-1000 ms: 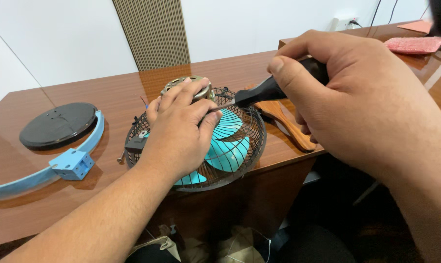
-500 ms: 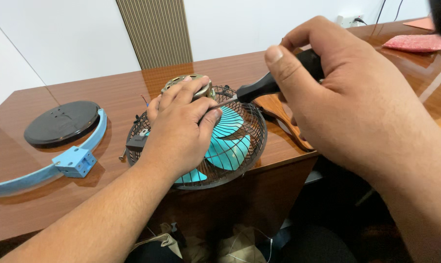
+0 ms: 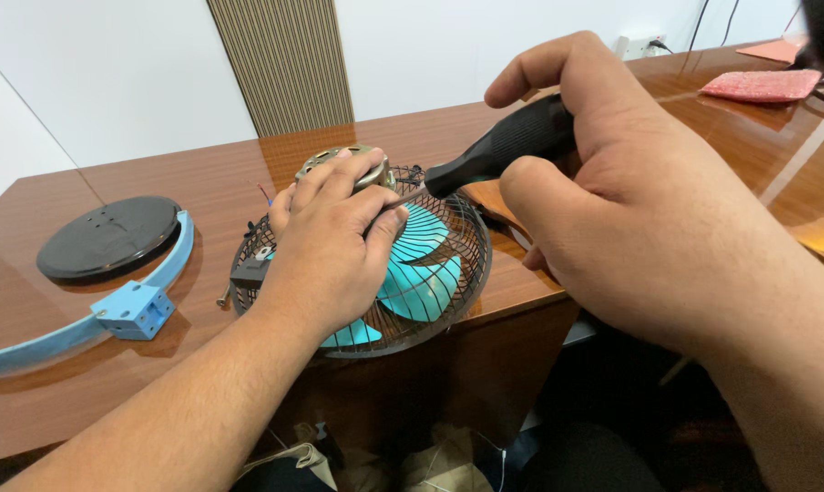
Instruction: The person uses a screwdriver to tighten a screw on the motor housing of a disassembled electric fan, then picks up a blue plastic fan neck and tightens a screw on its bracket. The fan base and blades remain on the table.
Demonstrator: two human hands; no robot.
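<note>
Bright even indoor light, glare on glossy table (image 3: 248,173) (soft shadows), sharp focus

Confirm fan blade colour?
Turquoise fan blades, behind the dark wire guard; head view shows them.

Black-handled screwdriver (image 3: 485,155) tilts toward flat-lying, teal-bladed caged fan (image 3: 430,273).
</note>
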